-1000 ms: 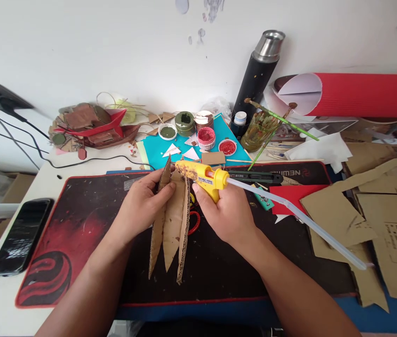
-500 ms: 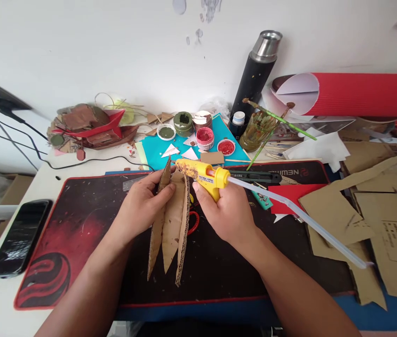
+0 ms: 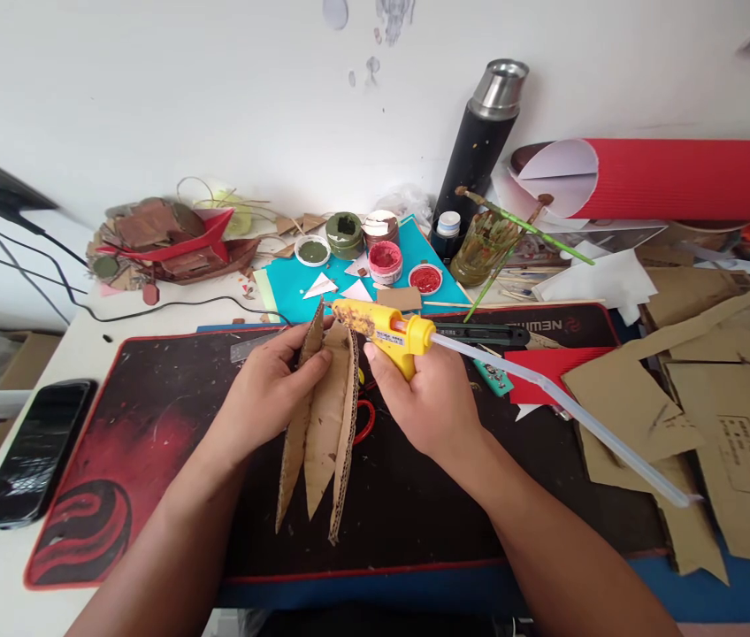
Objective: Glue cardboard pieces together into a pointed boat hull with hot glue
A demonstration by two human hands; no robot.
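Our left hand [image 3: 272, 380] pinches the cardboard piece [image 3: 323, 433] above the mat [image 3: 428, 513], our right hand [image 3: 440, 402] grips the glue gun [image 3: 381, 329], and a slipping nozzle [image 3: 330, 305], so close, could burn us.

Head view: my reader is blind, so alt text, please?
Left hand holds a cardboard piece; right hand holds a yellow glue gun, its nozzle near the cardboard's far end. Beneath lies a dark mat; behind stand paint pots.
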